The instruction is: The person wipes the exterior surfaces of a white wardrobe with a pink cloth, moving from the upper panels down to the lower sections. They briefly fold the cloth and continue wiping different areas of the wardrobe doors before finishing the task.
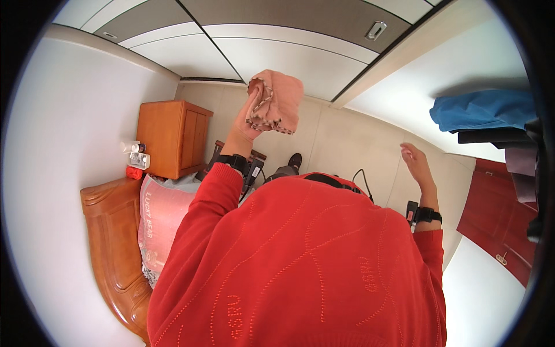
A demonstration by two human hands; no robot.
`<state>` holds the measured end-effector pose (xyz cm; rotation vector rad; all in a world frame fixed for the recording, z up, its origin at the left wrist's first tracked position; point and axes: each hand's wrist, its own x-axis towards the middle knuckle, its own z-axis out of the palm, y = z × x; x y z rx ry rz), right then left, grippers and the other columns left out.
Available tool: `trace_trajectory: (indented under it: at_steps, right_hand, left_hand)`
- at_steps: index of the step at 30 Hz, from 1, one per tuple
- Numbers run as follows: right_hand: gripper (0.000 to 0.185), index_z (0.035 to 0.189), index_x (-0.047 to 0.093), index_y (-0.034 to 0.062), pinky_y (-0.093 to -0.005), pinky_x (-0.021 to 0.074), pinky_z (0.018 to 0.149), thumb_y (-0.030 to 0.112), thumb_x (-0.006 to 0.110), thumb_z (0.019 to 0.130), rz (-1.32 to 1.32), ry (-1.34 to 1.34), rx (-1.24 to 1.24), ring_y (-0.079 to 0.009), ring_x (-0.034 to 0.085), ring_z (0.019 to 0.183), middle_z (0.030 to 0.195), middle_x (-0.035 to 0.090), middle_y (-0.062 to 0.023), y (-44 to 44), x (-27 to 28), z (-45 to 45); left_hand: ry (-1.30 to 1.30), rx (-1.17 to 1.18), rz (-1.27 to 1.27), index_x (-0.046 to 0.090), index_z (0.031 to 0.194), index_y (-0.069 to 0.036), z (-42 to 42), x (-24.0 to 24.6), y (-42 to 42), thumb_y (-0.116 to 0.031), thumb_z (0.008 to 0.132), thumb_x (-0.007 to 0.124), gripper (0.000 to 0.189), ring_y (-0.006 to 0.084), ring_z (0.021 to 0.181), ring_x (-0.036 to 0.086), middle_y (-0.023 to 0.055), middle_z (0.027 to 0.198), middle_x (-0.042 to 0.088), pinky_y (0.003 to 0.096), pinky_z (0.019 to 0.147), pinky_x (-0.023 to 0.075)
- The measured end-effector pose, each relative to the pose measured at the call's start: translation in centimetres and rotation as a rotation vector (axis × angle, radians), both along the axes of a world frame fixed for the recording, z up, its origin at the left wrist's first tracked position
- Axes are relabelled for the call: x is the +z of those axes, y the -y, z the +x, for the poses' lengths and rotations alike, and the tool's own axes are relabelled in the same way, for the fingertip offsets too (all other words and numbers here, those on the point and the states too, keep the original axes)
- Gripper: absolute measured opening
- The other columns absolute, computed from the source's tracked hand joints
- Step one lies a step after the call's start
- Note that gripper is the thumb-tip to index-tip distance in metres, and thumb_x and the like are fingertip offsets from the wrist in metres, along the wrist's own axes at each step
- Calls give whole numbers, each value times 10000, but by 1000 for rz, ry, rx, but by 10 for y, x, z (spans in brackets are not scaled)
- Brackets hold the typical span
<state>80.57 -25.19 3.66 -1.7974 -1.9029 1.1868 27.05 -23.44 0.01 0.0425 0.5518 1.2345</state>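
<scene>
A folded pink cloth [284, 97] with a patterned edging is held up in my left hand [248, 123], in front of a light panelled cabinet door [286, 60]. The cloth hides most of the fingers of that hand. On the right, my right hand [415, 162] hangs over the pale tiled floor [351, 143], its fingers loosely bent and holding nothing. Both wrists wear black straps with small devices.
An orange-brown wooden bedside cabinet [160, 139] stands at the left by a wooden headboard [112, 234] and a pink pillow [162, 217]. Blue clothing [481, 110] and dark garments hang at the right, near a dark red door [494, 212]. A small wooden stool [259, 157] is partly hidden behind my left forearm.
</scene>
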Motion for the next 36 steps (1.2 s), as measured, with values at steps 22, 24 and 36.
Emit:
trace_trajectory:
  at_steps: [22, 24, 36]
  right_hand:
    - [362, 1310, 608, 26, -315, 521, 940, 94, 603, 955, -40, -452, 165, -182, 660, 1039, 1129, 687, -81, 3, 167, -136]
    - [397, 1341, 585, 34, -315, 520, 943, 101, 604, 950, -24, -443, 155, -185, 660, 1050, 1148, 681, -86, 8, 179, -145]
    - [881, 1581, 234, 61, -377, 470, 1044, 186, 738, 869, -13, -721, 4, -246, 577, 1229, 1392, 548, -151, -6, 158, -152]
  left_hand:
    - [81, -346, 248, 500, 1435, -67, 106, 135, -11, -465, 1042, 513, 559, 238, 1231, 589, 88, 1381, 595, 392, 1025, 496]
    - [-31, -318, 297, 535, 1378, -40, 109, 131, -16, -432, 1042, 527, 516, 213, 1145, 634, 99, 1299, 631, 345, 928, 544]
    - [-1138, -452, 1032, 621, 1129, 21, 193, 135, -14, -171, 956, 513, 280, 174, 676, 619, 104, 812, 649, 301, 589, 492]
